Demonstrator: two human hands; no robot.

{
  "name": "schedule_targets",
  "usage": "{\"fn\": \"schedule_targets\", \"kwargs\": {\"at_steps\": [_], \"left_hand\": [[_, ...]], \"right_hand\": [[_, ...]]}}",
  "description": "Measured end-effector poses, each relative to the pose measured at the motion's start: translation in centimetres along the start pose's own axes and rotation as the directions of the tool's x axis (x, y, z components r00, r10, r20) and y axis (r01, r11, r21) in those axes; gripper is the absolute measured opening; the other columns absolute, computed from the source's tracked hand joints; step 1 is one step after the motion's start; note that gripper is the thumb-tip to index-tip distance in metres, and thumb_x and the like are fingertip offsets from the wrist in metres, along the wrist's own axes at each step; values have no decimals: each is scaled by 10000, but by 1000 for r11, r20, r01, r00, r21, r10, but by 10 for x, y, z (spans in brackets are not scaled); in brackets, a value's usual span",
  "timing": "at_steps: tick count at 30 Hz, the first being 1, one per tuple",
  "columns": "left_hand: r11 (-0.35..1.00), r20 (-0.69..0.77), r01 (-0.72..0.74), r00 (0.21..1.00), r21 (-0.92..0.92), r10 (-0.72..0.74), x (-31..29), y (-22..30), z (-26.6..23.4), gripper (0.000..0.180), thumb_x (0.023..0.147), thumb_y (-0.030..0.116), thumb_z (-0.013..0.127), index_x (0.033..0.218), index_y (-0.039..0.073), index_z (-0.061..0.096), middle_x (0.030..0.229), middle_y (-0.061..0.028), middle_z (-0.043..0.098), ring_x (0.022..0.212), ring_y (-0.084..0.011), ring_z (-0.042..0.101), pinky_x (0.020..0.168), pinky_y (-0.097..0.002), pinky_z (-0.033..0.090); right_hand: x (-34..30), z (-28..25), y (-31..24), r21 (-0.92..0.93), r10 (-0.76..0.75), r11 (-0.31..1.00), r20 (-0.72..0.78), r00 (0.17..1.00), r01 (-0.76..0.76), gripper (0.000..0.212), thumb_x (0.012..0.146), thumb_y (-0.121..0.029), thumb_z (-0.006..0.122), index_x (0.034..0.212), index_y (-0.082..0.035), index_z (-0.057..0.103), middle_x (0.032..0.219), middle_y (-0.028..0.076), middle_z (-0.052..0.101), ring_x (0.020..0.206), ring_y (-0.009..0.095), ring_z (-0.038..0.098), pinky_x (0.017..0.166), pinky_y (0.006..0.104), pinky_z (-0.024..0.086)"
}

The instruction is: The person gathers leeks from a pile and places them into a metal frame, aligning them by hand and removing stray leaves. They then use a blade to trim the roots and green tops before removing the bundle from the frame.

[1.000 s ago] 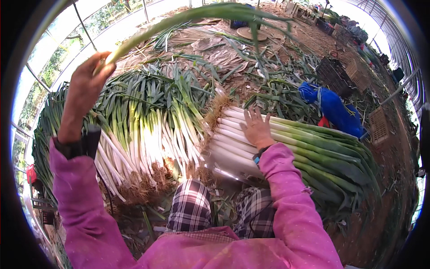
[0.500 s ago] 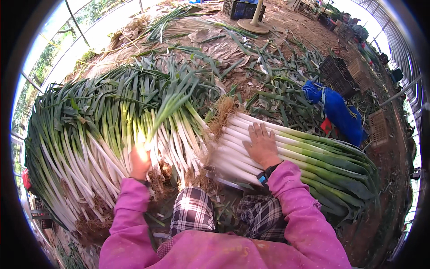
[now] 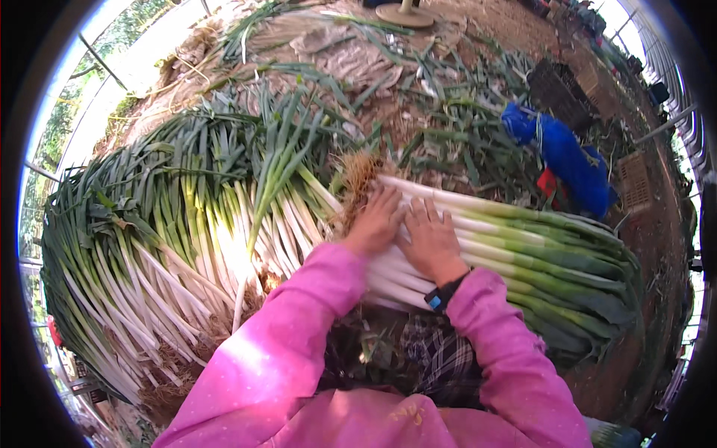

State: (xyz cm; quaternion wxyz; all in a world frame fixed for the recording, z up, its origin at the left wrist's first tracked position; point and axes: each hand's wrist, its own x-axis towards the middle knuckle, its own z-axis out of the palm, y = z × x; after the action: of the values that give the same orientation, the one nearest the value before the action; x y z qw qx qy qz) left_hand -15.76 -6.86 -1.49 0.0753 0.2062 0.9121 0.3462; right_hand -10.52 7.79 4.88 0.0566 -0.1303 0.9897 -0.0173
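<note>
A bundle of leeks (image 3: pixel 515 257) lies in front of me on the right, white stems and roots toward the middle, green leaves to the right. Flat on its white stems, fingers stretched out, rests my right hand (image 3: pixel 431 237). Right beside it my left hand (image 3: pixel 376 221) lies on the stems close to the brown roots (image 3: pixel 357 179), its fingers extended. Neither hand is wrapped round a leek. To the left spreads a large pile of loose leeks (image 3: pixel 164 246), roots toward me and leaves away.
Beyond the bundle, cut green leaves litter the ground. A blue sack (image 3: pixel 567 168) with something red beside it lies at the right, near a dark crate (image 3: pixel 562 93) and a brown crate (image 3: pixel 635 181). A pale round stand base (image 3: pixel 404 15) is at the far side.
My left hand has left the loose pile and moved right onto the bundle, next to my right hand. My right hand stays on the stems. The view has shifted a little.
</note>
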Motion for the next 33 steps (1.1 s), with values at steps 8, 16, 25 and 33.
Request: {"fn": "schedule_targets", "kwargs": {"at_steps": [8, 16, 25, 33], "left_hand": [[996, 62, 82, 995, -20, -81, -3, -5, 3, 574, 984, 416, 348, 1461, 96, 323, 1547, -100, 236, 1454, -293, 119, 1165, -468, 88], [994, 75, 78, 994, 79, -83, 0, -8, 3, 596, 981, 442, 334, 1484, 128, 272, 1578, -93, 129, 1463, -279, 65, 1158, -497, 134], [988, 44, 75, 996, 135, -81, -2, -8, 2, 588, 979, 464, 341, 1492, 191, 255, 1588, -119, 43, 1459, -322, 42, 1141, -547, 150], [980, 113, 121, 984, 161, -140, -5, -3, 1, 601, 975, 480, 342, 1504, 219, 231, 1589, -121, 24, 1453, -354, 48, 1151, -521, 133]], "right_hand": [[-1, 9, 1, 12, -16, 1000, 23, 1000, 16, 618, 923, -466, 437, 1423, -105, 394, 1500, 112, 329, 1412, 316, 248, 1109, 543, 227], [-19, -19, 22, -20, -3, 1000, 94, 996, 5, 608, 960, -470, 364, 1458, -121, 338, 1545, 101, 259, 1441, 271, 193, 1157, 538, 104], [-156, -52, 162, -310, 132, 921, -317, 939, -235, 483, 901, -334, 522, 1334, -121, 500, 1441, 79, 423, 1351, 290, 347, 1092, 577, 228], [-155, -45, 167, -287, 125, 931, -325, 938, -224, 445, 889, -336, 536, 1282, -129, 549, 1370, 57, 490, 1283, 259, 424, 1083, 529, 270]]}}
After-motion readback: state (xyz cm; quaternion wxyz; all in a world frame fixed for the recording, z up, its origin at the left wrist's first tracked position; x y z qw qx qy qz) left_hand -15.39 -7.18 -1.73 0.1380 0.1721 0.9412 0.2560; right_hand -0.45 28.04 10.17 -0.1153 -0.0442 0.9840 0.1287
